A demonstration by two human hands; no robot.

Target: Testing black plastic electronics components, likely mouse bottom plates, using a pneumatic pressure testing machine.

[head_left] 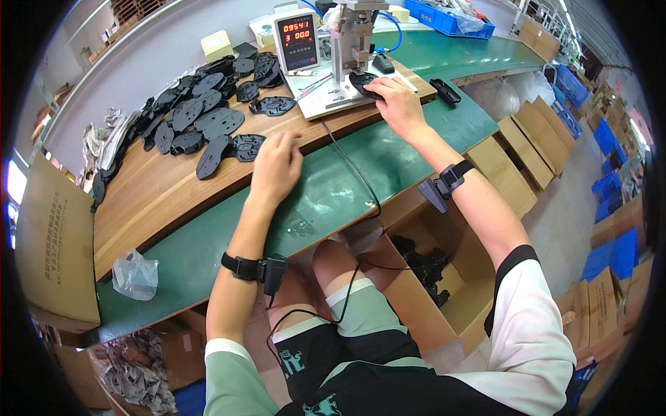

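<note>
My right hand grips the near edge of a black plastic shell, shaped like a computer mouse base. The shell sits on the pale base plate of a metal bench press, under its head. My left hand rests at the wooden board's near edge, fingers curled downward; whatever is in them is hidden. Just left of those fingers lies another black shell. A heap of similar shells spreads across the wooden board.
A counter box with red digits stands beside the press. A black cable crosses the green table. One black part lies right of the board. A plastic bag lies front left; an open carton stands below.
</note>
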